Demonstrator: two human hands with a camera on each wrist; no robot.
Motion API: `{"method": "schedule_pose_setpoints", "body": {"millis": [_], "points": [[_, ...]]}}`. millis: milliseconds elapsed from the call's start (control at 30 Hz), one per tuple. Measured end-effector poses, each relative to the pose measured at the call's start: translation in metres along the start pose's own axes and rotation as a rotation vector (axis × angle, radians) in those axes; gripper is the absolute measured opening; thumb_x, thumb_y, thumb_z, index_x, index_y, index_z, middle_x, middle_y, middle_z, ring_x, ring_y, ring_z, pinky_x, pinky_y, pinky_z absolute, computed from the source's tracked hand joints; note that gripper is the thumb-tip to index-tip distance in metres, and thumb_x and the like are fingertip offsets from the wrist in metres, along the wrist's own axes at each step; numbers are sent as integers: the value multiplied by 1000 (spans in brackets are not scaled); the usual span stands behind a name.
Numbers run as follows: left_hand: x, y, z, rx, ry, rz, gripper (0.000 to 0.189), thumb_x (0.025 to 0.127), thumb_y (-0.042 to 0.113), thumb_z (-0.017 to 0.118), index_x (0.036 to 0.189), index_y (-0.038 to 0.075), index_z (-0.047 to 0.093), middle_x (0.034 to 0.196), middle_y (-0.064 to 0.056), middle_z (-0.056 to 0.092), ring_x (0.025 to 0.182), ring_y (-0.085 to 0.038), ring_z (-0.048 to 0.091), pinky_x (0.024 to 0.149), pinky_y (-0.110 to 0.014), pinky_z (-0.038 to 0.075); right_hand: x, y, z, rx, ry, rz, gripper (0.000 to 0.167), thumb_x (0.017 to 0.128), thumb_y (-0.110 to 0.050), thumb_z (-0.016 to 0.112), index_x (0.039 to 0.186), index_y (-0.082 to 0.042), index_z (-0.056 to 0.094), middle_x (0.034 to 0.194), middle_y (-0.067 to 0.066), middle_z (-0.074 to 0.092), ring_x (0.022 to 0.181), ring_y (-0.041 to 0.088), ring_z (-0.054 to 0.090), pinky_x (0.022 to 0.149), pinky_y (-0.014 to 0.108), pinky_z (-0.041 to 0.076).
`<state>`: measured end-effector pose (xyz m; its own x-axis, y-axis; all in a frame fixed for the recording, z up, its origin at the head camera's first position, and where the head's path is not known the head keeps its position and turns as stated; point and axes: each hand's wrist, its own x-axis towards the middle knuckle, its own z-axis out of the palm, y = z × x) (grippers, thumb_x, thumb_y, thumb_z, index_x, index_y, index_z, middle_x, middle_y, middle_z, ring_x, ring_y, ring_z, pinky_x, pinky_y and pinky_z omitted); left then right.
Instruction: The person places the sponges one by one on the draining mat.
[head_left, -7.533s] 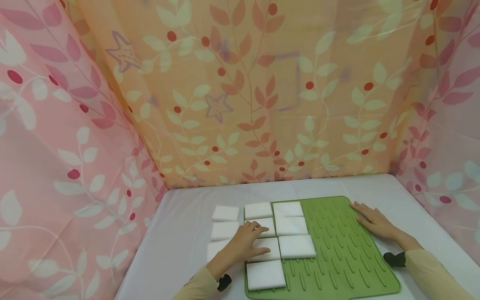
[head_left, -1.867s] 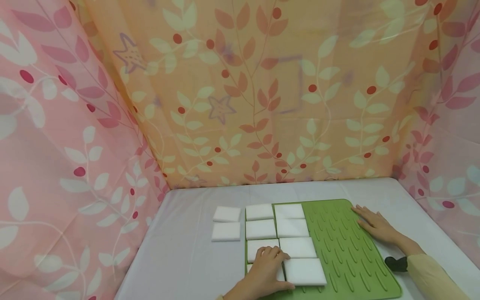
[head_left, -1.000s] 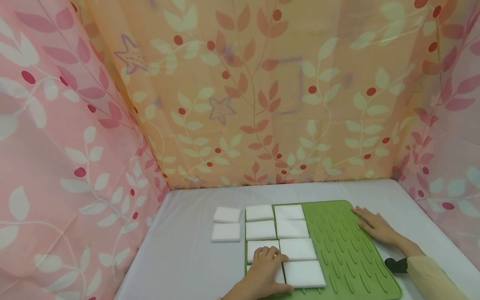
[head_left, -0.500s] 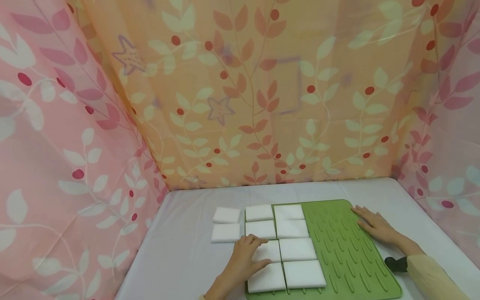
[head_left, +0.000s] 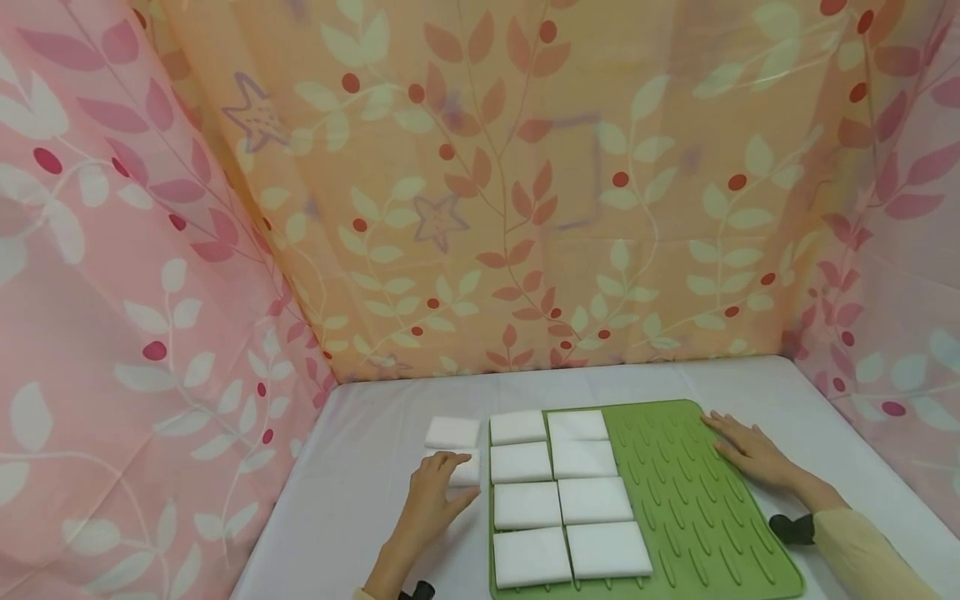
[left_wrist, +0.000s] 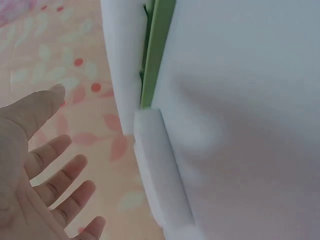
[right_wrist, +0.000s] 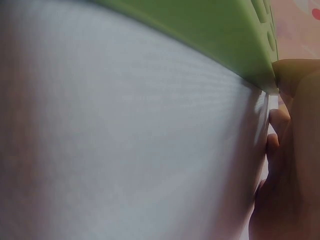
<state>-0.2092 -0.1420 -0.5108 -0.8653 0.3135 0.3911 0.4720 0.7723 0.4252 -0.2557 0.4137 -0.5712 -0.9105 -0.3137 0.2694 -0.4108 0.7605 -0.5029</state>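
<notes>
My left hand (head_left: 431, 500) hovers with thumb and fingers spread over the nearer of two loose white sponges (head_left: 467, 475) left of the mat. The farther loose sponge (head_left: 453, 432) lies just behind it. In the left wrist view, the left hand (left_wrist: 45, 165) holds nothing, with a gap between its fingers and the sponge edge (left_wrist: 160, 170). On the green ridged mat (head_left: 697, 500), several flat rectangular white sponges (head_left: 607, 548) lie in two columns of equal length. My right hand (head_left: 757, 454) rests flat at the mat's right edge, thumb against its rim in the right wrist view.
A white cloth (head_left: 360, 467) covers the table under the mat. Patterned curtains stand close around it: a pink one (head_left: 172, 400) at left, an orange one (head_left: 480, 250) behind, and another pink one (head_left: 900, 275) at right.
One sponge from the loose left column now lies at the near end of the mat's right column. My left hand has let go and moved left off the mat. The right hand stays put.
</notes>
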Motion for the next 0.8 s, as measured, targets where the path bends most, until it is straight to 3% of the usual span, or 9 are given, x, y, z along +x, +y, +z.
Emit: {"method": "schedule_pose_setpoints", "body": {"millis": [433,800], "points": [[-3,-43,-7,49,43,-76,52,74,29,78,119,10,59,117,-10,55,107,-33,50,80,-54,44,0,-4,-1,-3,-1,5,50,95,-19,50,139,-1,37,138,36,32,124,59,23,99,71,2],[3,-66,-5,24,-32,-123,60,76,31,76,126,7,53,124,-13,51,111,-35,50,81,-52,46,0,-4,0,-1,12,-9,49,95,-18,51,139,0,38,137,36,33,124,60,25,98,72,3]]}}
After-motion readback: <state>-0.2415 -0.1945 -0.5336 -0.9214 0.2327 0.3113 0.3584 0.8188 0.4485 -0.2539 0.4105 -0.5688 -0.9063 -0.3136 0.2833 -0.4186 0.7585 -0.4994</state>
